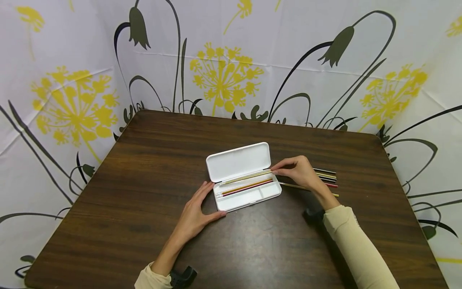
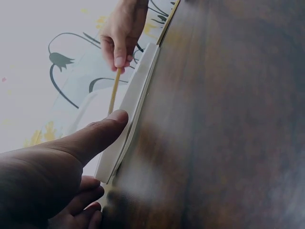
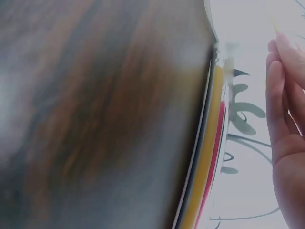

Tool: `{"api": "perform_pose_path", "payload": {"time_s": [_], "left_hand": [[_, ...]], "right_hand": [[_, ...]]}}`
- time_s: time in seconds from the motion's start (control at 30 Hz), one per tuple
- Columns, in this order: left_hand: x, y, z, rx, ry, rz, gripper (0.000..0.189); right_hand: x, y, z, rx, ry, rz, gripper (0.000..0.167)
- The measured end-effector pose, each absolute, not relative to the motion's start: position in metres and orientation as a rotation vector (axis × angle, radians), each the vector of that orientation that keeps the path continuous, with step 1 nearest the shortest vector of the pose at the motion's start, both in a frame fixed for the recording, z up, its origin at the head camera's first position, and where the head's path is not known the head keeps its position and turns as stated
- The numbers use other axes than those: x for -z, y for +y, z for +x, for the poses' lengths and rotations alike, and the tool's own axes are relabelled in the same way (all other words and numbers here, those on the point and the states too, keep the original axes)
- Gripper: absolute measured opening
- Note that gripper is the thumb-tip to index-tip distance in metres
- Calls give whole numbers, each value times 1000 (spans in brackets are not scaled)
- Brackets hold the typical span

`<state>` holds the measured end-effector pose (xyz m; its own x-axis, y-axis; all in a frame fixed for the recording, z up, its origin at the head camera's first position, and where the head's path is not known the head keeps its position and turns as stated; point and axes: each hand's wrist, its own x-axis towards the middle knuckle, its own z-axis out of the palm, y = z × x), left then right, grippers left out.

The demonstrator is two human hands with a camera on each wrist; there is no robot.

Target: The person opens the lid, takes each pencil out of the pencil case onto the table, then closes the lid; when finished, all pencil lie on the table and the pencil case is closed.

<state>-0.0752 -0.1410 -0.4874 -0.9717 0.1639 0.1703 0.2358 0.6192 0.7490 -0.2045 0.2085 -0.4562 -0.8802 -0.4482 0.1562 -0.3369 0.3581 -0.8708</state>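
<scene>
A white pencil case [image 1: 238,161] lies on the table with its lid raised. My left hand [image 1: 195,216] holds its left end, thumb [image 2: 107,126] against the front side and fingers toward the hinge corner. Between thumb and fingertips my right hand [image 1: 299,171] pinches a gold pencil [image 1: 247,177] by its right end. That pencil stretches leftward over the case's back part, along the hinge, and slants down in the left wrist view. Inside the case, a yellow pencil [image 1: 240,187] and a dark red pencil [image 1: 249,188] lie side by side.
Several pencils [image 1: 326,176] in black, gold and red lie on the brown table [image 1: 155,160] right of the case, partly hidden by my right hand. Another gold pencil [image 1: 294,186] passes under my right wrist. A flower-patterned curtain [image 1: 223,36] hangs behind the table.
</scene>
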Motion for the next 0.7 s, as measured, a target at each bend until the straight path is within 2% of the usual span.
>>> {"api": "perform_pose_path", "payload": {"time_s": [0.23, 0.43, 0.7], "left_hand": [[489, -141, -75, 1286, -2750, -344, 92], [490, -141, -76, 1289, -2746, -352, 91], [489, -142, -78, 1285, -2740, -368, 91]], "right_hand": [[434, 219, -190, 1627, 2472, -593, 14], [425, 251, -178, 1644, 2532, -473, 15], [457, 329, -156, 1643, 2684, -227, 19]]}}
